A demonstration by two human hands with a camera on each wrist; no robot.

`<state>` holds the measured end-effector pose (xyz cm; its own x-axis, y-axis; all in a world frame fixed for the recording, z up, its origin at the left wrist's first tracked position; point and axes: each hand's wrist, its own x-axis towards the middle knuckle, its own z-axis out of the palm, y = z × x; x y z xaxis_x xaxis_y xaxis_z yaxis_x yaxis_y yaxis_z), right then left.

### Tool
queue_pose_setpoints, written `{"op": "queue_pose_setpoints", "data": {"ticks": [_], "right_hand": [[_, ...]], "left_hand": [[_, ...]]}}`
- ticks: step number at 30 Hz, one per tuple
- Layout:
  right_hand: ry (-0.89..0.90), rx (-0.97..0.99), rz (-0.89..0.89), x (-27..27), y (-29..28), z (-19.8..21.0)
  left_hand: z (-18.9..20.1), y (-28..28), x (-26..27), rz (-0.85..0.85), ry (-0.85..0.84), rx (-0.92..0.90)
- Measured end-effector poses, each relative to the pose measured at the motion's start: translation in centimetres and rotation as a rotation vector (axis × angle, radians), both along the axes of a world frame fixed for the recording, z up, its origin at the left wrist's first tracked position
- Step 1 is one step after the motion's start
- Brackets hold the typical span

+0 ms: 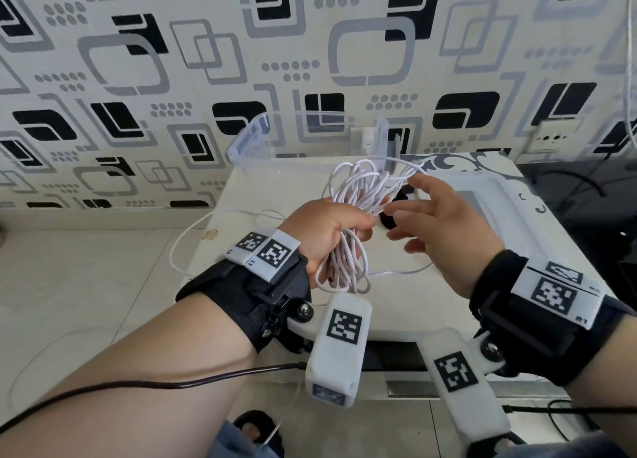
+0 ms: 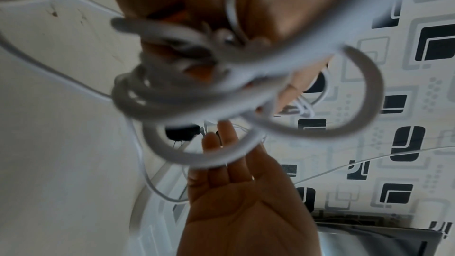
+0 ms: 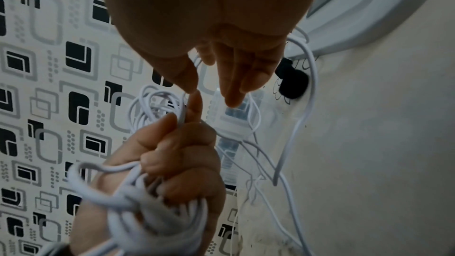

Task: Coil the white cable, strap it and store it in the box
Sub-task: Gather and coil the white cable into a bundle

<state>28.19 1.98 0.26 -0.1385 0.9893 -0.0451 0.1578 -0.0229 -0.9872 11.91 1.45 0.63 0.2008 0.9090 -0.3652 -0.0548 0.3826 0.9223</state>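
Note:
My left hand [image 1: 327, 231] grips a loose bundle of white cable [image 1: 358, 195] around its middle, with loops sticking out above and below the fist. A free tail [image 1: 188, 237] hangs off the table's left edge. My right hand [image 1: 425, 212] hovers just right of the bundle, fingers straight and spread, holding nothing. In the right wrist view its thumb tip [image 3: 191, 85] nearly meets my left hand [image 3: 179, 163] at the coil [image 3: 152, 211]. A black strap [image 1: 387, 219] lies on the table behind the hands. The clear plastic box [image 1: 256, 137] stands open at the back.
The box's white lid [image 1: 499, 195] lies flat at the right of the white table [image 1: 396, 309]. A wall socket [image 1: 551, 137] sits at the back right. A dark lead [image 1: 138, 385] runs under my left forearm. Tiled floor lies to the left.

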Motion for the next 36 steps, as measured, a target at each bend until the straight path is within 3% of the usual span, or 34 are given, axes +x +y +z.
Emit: {"op": "queue_pose_setpoints", "data": {"ticks": [8,12,19,24,30,33,36], "right_hand": [[-0.271,0.193,-0.079,0.7,0.7,-0.6],[-0.402,0.257,-0.151,1.1,1.1,-0.8],[-0.576,0.261,-0.106,1.4,1.5,-0.5],[-0.388,0.245,-0.133,1.6,1.6,-0.1],[-0.285,0.211,-0.094,1.3,1.6,-0.6],[-0.141,0.136,-0.048,1.1,1.4,-0.4],[0.012,0.075,-0.027,0.9,1.5,-0.2]], "left_hand": [[0.6,-0.3,-0.1,-0.267,0.105,-0.059],[0.8,-0.5,-0.2,-0.229,0.030,-0.026],[2.0,0.1,-1.9,-0.178,-0.183,0.013],[2.4,0.4,-3.0,-0.072,-0.269,0.031],[0.8,0.8,-2.4,0.249,-0.106,0.056],[0.4,0.9,-2.5,0.300,-0.008,0.082],[0.4,0.8,-2.5,0.317,-0.046,0.092]]}}
